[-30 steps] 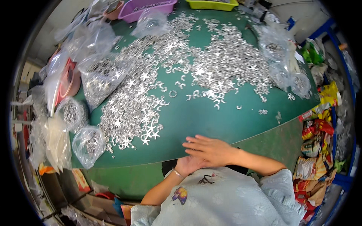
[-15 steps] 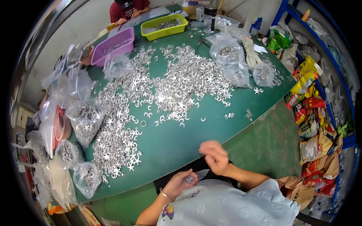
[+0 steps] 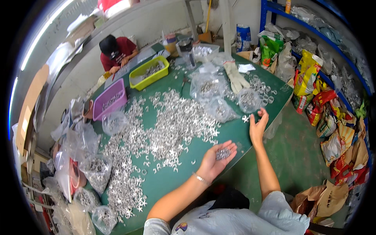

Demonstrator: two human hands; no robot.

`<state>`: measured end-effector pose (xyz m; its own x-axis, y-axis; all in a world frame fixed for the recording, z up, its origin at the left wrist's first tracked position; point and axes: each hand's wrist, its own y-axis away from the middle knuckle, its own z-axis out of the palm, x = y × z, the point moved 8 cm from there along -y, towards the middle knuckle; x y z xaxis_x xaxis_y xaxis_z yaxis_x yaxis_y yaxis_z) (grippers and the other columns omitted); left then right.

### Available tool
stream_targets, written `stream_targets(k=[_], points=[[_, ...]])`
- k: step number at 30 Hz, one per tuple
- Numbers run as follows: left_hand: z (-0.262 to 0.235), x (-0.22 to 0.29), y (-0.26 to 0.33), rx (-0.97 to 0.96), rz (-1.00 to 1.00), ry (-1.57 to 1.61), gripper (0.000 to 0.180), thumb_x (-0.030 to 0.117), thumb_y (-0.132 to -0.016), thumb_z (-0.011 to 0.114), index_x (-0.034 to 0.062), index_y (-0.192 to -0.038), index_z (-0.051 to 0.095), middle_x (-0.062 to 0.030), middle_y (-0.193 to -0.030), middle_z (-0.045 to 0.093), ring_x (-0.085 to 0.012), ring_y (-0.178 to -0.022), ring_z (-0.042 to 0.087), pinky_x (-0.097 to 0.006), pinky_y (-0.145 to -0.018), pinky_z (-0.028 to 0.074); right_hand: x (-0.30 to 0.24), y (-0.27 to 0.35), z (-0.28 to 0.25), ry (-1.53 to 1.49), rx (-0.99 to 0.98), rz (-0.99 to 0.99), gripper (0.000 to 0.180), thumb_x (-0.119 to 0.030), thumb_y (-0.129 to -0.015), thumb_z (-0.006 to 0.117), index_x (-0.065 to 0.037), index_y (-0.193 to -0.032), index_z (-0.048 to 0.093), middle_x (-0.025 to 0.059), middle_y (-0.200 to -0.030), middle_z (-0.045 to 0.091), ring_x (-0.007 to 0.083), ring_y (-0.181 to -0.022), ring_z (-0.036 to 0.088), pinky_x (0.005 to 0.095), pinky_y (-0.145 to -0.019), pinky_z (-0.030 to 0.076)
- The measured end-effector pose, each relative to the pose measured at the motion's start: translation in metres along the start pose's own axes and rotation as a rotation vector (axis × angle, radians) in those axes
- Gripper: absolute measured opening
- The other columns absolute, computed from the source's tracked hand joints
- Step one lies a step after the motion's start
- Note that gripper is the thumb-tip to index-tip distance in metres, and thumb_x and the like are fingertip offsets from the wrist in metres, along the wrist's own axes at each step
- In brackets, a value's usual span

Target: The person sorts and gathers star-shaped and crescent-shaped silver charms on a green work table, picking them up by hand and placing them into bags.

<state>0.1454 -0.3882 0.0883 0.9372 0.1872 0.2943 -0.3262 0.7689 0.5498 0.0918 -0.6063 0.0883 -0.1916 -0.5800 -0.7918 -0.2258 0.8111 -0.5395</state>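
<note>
My left hand (image 3: 216, 158) is held palm up over the near edge of the green table (image 3: 178, 182), cupping a small heap of silvery metal parts (image 3: 223, 152). My right hand (image 3: 258, 126) is raised beside it at the table's right edge, fingers spread, nothing in it. A wide spread of the same star-shaped and ring-shaped metal parts (image 3: 168, 125) covers the table in front of both hands. One loose star part (image 3: 245, 118) lies just left of my right hand.
Clear plastic bags of parts (image 3: 207, 87) lie along the far side and left edge. A yellow-green tray (image 3: 149, 72) and a purple tray (image 3: 109, 102) stand at the far left, where another person (image 3: 115, 51) sits. Coloured packets (image 3: 325, 113) pile up on the right.
The view has tilted up and back. My left hand has risen palm up with parts in it, and my right hand has swung out to the right and opened.
</note>
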Motion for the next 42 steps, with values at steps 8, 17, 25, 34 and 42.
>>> stream_targets(k=[8, 17, 25, 34, 42], points=[[0.104, 0.056, -0.144, 0.026, 0.211, -0.140, 0.048, 0.024, -0.100, 0.035, -0.0116, -0.131, 0.039, -0.0282, -0.130, 0.045, -0.0370, -0.125, 0.045, -0.048, -0.109, 0.035, -0.008, 0.002, 0.003, -0.005, -0.032, 0.048, 0.046, -0.009, -0.087, 0.062, 0.003, -0.128, 0.045, 0.0174, -0.120, 0.050, 0.0324, -0.114, 0.044, 0.0415, -0.101, 0.033], [0.134, 0.052, -0.173, -0.151, 0.154, -0.400, 0.067, 0.034, -0.100, 0.037, -0.0069, -0.148, 0.012, -0.0233, -0.156, 0.013, -0.0330, -0.146, 0.007, -0.045, -0.118, 0.008, -0.003, 0.000, 0.000, 0.010, -0.036, 0.077, 0.044, -0.010, -0.087, 0.061, 0.003, -0.127, 0.045, 0.0173, -0.122, 0.050, 0.0322, -0.115, 0.045, 0.0410, -0.102, 0.032], [0.075, 0.081, -0.178, 0.270, 0.857, -1.177, 0.054, -0.001, -0.079, 0.064, -0.0106, -0.129, 0.044, -0.0208, -0.116, 0.057, -0.0312, -0.100, 0.061, -0.035, -0.090, 0.049, -0.003, 0.004, 0.013, 0.029, -0.062, 0.143, 0.061, -0.022, -0.082, 0.072, -0.002, -0.132, 0.043, 0.0120, -0.112, 0.057, 0.0280, -0.110, 0.048, 0.0400, -0.097, 0.033], [0.090, 0.099, -0.226, 0.350, 0.825, -1.624, 0.025, 0.019, -0.069, 0.073, -0.0019, -0.083, 0.071, -0.0229, -0.084, 0.069, -0.0374, -0.083, 0.068, -0.043, -0.078, 0.053, 0.022, -0.024, 0.024, -0.069, 0.066, 0.015, 0.024, -0.005, -0.083, 0.065, 0.004, -0.106, 0.062, 0.0033, -0.070, 0.059, 0.0094, -0.064, 0.052, 0.0271, -0.061, 0.044], [0.135, 0.109, -0.191, 0.173, 1.196, -1.372, 0.014, 0.012, -0.074, 0.065, -0.0013, -0.071, 0.069, -0.0183, -0.062, 0.065, -0.0283, -0.060, 0.068, -0.036, -0.060, 0.051, 0.021, -0.070, 0.018, -0.212, 0.041, 0.169, 0.011, -0.004, -0.086, 0.057, 0.004, -0.093, 0.060, 0.0038, -0.061, 0.058, 0.0081, -0.055, 0.053, 0.0268, -0.051, 0.042]])
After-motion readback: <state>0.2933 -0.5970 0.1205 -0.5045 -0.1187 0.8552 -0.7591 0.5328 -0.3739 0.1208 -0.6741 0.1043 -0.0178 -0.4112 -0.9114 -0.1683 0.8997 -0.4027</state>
